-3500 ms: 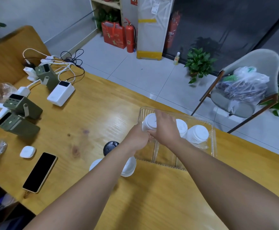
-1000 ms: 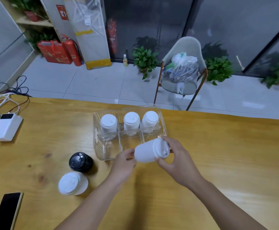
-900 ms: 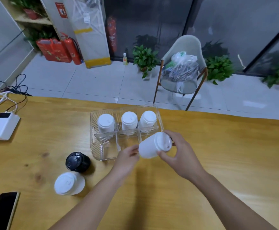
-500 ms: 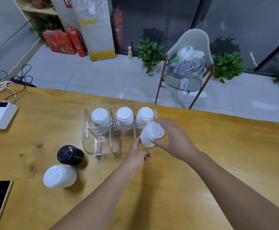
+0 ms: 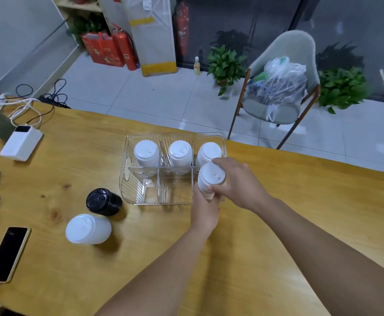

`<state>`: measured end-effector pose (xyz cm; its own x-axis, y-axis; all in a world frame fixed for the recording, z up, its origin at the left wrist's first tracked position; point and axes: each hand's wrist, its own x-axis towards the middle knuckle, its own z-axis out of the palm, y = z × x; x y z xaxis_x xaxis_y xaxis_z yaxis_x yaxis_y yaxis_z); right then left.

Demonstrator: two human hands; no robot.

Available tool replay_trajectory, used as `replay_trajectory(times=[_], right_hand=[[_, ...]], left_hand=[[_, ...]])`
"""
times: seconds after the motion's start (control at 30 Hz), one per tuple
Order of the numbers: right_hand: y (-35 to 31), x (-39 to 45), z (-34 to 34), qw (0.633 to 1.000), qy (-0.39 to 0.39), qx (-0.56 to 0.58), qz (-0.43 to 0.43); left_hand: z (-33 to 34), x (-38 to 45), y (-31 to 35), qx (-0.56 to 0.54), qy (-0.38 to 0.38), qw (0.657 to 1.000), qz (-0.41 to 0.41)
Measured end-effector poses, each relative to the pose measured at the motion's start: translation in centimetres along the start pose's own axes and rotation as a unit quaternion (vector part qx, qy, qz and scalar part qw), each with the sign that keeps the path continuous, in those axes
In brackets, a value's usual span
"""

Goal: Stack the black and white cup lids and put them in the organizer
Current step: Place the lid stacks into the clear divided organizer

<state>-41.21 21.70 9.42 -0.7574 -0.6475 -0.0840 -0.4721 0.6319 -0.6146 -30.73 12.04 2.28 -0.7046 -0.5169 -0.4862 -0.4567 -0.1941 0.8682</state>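
Both hands are holding a white lid stack [image 5: 210, 179] over the near-right compartment of the clear organizer [image 5: 127, 166]: the right hand [image 5: 241, 183] is gripping its top, the left hand [image 5: 206, 209] is grasping its bottom (the fingers are mostly hidden). Three white stacks [image 5: 179, 156] are filling the far row. A black stack [image 5: 103, 201] and another white stack [image 5: 87, 229] are waiting on the tabletop [image 5: 277, 201], near a phone [image 5: 7, 254].

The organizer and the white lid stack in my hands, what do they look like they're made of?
The organizer looks like clear rigid plastic, glossy: the table shows through its ribbed walls and dividers. The white lid stack, gripped by the right hand and steadied below by the left hand, looks like thin matte moulded plastic, slightly translucent; coated paper can't be excluded.
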Motion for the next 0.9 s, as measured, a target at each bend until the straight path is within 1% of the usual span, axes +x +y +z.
replay_trajectory(times=[0.1,0.33,0.43,0.57,0.67,0.77,0.83,0.9], right_hand=[[0.1,0.5,0.1,1.000,0.001,-0.027,-0.016],[2.0,0.3,2.3,0.990,0.024,-0.133,-0.035],[2.4,0.3,2.7,0.990,0.033,-0.134,-0.033],[2.1,0.0,2.5,0.990,0.032,-0.132,-0.037],[1.7,-0.3,2.4,0.991,0.024,-0.127,-0.040],[0.5,-1.0,2.4,0.990,0.052,-0.122,-0.053],[-1.2,-1.8,2.8,0.992,0.069,-0.094,-0.055],[-3.2,-2.6,4.1,0.996,0.056,-0.039,-0.050]], left_hand=[[0.5,0.7,-1.3,0.011,0.025,1.000,0.014],[0.9,1.8,-2.5,0.064,0.014,0.998,0.011],[0.7,1.7,-1.9,0.028,-0.008,0.999,-0.027],[-0.4,-0.2,-0.7,0.001,-0.032,0.999,-0.023],[-2.0,-2.6,-0.1,0.060,-0.049,0.997,0.029],[-5.3,-5.1,-0.5,0.141,-0.054,0.985,0.080],[-8.8,-6.6,-1.0,0.163,-0.048,0.980,0.109],[-12.5,-7.4,-1.5,0.165,-0.039,0.979,0.112]])
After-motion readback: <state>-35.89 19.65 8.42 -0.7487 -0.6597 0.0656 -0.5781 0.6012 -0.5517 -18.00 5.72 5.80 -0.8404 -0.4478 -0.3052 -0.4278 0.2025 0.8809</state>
